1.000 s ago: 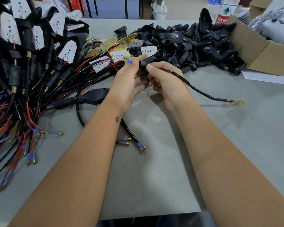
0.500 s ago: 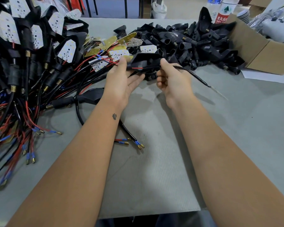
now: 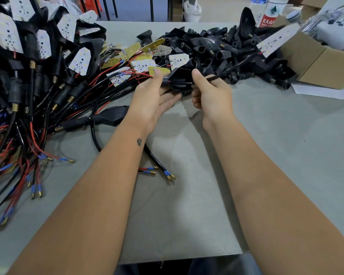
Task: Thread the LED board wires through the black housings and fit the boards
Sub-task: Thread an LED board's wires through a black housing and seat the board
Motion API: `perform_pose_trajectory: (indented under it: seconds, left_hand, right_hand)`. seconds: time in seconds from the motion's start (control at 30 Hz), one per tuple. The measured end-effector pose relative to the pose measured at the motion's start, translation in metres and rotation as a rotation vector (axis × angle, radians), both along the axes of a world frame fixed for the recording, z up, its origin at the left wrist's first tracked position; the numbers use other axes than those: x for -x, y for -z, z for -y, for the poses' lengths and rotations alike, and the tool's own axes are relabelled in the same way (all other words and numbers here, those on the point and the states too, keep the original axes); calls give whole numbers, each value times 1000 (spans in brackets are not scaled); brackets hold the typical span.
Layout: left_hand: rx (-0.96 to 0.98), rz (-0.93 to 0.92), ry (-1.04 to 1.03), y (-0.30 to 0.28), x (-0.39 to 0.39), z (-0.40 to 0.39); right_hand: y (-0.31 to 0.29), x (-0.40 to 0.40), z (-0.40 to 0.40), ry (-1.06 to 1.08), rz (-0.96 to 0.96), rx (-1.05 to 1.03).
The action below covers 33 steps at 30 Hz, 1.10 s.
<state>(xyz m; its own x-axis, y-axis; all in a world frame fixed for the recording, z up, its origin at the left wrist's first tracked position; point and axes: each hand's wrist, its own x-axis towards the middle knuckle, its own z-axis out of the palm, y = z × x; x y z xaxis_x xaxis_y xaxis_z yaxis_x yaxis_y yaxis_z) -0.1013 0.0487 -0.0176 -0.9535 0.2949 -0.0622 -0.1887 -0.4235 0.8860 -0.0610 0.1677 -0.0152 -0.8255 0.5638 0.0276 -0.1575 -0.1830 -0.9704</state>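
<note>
Grey tabletop (image 3: 286, 135): wired units (image 3: 28, 76) piled left, loose housings (image 3: 216, 48) far. Both hands, left (image 3: 153, 100) and right (image 3: 211, 96), pinch one housing (image 3: 179, 80); its cable (image 3: 236, 66) ends in a board (image 3: 276, 41).

Housing (image 3: 179, 79) between hands, piles behind.

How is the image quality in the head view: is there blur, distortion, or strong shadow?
Head view: the wide-angle lens bends the table edges and stretches both forearms near the bottom. The LED board on the wire end at the upper right looks slightly soft. Light is even, without glare; soft shadows lie on the table under the left hand and right hand.
</note>
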Motion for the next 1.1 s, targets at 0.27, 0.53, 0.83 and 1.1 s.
perform_pose_trajectory:
  seconds: [0.27, 0.53, 0.83, 1.1]
  left_hand:
    - [118, -92, 1, 2, -6, -4]
    - [90, -116, -218, 1, -1, 1]
    - [54, -97, -93, 0, -5, -4]
    - [1, -92, -363, 0, 4, 3]
  right_hand:
    - [4, 4, 2, -72, 19, -137]
    - [0, 5, -6, -66, -43, 351]
    - [2, 4, 1, -107, 1, -45]
    - [6, 3, 3, -199, 102, -418]
